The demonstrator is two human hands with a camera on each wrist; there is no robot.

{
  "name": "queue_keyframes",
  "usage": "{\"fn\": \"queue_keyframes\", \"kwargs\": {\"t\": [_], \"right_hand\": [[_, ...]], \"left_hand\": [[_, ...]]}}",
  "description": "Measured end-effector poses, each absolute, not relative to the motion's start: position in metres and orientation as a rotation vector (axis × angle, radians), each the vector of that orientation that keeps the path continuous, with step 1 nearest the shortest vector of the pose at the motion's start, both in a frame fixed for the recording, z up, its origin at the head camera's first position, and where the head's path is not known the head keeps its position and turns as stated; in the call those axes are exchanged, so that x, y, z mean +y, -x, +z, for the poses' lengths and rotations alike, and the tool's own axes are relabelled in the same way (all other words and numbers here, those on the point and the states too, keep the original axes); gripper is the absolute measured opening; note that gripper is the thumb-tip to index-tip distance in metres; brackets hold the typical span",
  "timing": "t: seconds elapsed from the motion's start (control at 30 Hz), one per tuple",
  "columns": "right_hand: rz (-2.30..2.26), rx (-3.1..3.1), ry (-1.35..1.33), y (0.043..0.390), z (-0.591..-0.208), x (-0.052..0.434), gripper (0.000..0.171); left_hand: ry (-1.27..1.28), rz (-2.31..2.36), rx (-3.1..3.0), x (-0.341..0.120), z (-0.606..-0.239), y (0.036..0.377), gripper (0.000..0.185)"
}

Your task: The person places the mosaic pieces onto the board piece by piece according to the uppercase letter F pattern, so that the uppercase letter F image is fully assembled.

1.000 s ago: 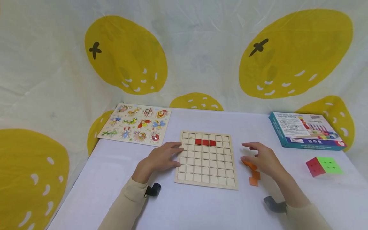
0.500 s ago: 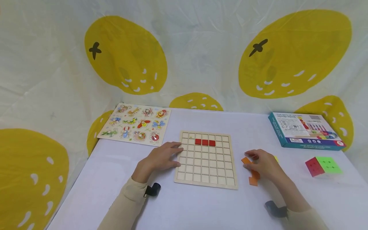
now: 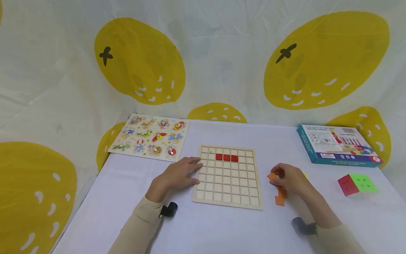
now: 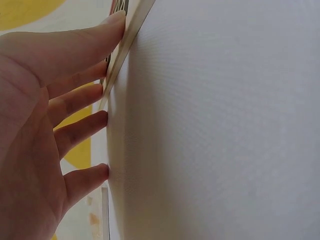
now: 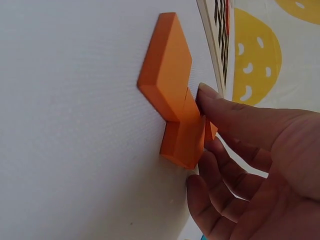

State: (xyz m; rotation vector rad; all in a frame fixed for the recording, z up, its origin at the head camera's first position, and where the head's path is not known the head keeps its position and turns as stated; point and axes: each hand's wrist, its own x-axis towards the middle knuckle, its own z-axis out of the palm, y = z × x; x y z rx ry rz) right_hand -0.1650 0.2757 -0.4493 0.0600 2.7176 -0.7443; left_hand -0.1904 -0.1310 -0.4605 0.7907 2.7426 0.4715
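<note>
In the head view a wooden grid board (image 3: 228, 176) lies flat, with three red square tiles (image 3: 226, 157) side by side in its second row from the far edge. My left hand (image 3: 177, 173) rests at the board's left edge, fingers extended; the left wrist view shows the thumb (image 4: 100, 42) against the rim. To the right of the board, my right hand (image 3: 290, 179) pinches an orange square tile (image 3: 271, 176) between thumb and fingers. Other orange tiles (image 3: 280, 200) lie on the cloth just below it. Two of them (image 5: 167, 65) appear close up in the right wrist view.
A puzzle board with insect pictures (image 3: 149, 137) lies at the back left. At the back right is a teal-edged box (image 3: 339, 145), with a red and green puzzle cube (image 3: 357, 184) in front. A bit of yellow (image 3: 305, 175) peeks out behind my right hand.
My right hand has come down onto the orange tiles, its fingers and thumb closing on the uppermost one. My left hand and the board have stayed put.
</note>
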Motion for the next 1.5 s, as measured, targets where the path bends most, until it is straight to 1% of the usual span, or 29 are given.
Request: {"fn": "queue_keyframes", "kwargs": {"t": [0.3,0.57,0.73,0.83,1.0,1.23,1.5], "right_hand": [[-0.812,2.725,-0.088,0.162,-0.450,0.275,0.043],[-0.860,2.761,-0.095,0.160,-0.450,0.275,0.034],[-0.891,2.762,-0.107,0.161,-0.446,0.273,0.038],[-0.925,2.755,-0.086,0.161,-0.441,0.270,0.039],[-0.991,2.743,-0.061,0.162,-0.434,0.263,0.036],[-1.075,2.771,-0.003,0.162,-0.428,0.253,0.037],[-1.113,2.818,0.102,0.167,-0.427,0.240,0.031]], "left_hand": [[-0.771,0.467,2.740,-0.131,-0.462,0.190,0.065],[-0.775,0.494,2.731,-0.131,-0.460,0.188,0.065],[-0.776,0.479,2.732,-0.130,-0.459,0.188,0.066],[-0.776,0.466,2.735,-0.130,-0.459,0.188,0.067],[-0.773,0.476,2.733,-0.131,-0.459,0.188,0.067],[-0.775,0.492,2.730,-0.132,-0.459,0.189,0.067],[-0.783,0.486,2.734,-0.131,-0.459,0.189,0.066]]}}
